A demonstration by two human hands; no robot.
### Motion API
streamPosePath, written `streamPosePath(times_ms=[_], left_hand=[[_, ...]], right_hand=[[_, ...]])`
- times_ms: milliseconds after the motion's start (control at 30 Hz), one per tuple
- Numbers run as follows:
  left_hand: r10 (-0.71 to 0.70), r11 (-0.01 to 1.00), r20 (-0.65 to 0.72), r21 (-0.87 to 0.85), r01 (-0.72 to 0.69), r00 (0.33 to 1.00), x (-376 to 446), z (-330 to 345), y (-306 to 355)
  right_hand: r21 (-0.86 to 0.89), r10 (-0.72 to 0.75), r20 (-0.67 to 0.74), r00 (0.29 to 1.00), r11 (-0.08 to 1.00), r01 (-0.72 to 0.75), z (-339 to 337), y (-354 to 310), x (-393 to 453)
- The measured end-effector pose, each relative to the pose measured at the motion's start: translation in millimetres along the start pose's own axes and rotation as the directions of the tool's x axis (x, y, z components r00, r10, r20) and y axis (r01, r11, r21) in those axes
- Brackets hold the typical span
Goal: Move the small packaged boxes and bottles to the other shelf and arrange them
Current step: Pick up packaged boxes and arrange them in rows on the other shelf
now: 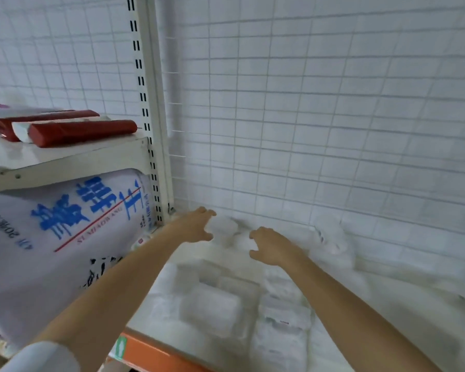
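A pale package at frame centre is reached for on the shelf; left hand grip curled beside it, right hand grip wide. Closing on it is judged next.

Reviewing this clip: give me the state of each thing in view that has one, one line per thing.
left hand: fingers curled against a blurred white item, grip unclear
right hand: fingers spread and bent, holding nothing
white packages: lying flat on the shelf, overexposed
red packs: lying flat on the upper left shelf
white sack: leaning tilted under that shelf
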State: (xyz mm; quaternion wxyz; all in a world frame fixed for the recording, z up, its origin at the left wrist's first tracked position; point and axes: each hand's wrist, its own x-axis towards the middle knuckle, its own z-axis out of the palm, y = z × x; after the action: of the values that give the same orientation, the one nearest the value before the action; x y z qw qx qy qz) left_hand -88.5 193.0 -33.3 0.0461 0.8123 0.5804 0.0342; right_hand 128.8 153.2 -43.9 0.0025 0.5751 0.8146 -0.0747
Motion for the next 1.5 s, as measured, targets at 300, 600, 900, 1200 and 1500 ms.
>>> streamPosePath(times_ms=[300,600,900,1200,1500], left_hand=[[0.235,0.972,0.085,0.003,-0.236,0.968,37,27,-30],[0.394,0.918,-0.036,-0.044,-0.395,0.919,36,25,-51],[0.324,0.818,-0.222,-0.422,-0.39,0.92,27,26,-69],[0.061,0.491,0.131,-0.867,0.085,0.99,-4,13,-62],[-0.056,0.231,0.162,-0.958,0.171,0.985,-24,4,-49]], right_hand=[[-0.071,0.205,0.083,0.975,0.977,-0.199,15,-26,22],[0.109,0.31,0.029,0.95,0.944,-0.311,21,-41,16],[0.567,0.451,-0.003,0.892,0.736,-0.37,22,-46,-4],[0.851,0.482,-0.014,0.876,0.466,-0.243,23,-54,-14],[0.993,0.548,0.026,0.836,0.082,-0.085,15,-55,-30]])
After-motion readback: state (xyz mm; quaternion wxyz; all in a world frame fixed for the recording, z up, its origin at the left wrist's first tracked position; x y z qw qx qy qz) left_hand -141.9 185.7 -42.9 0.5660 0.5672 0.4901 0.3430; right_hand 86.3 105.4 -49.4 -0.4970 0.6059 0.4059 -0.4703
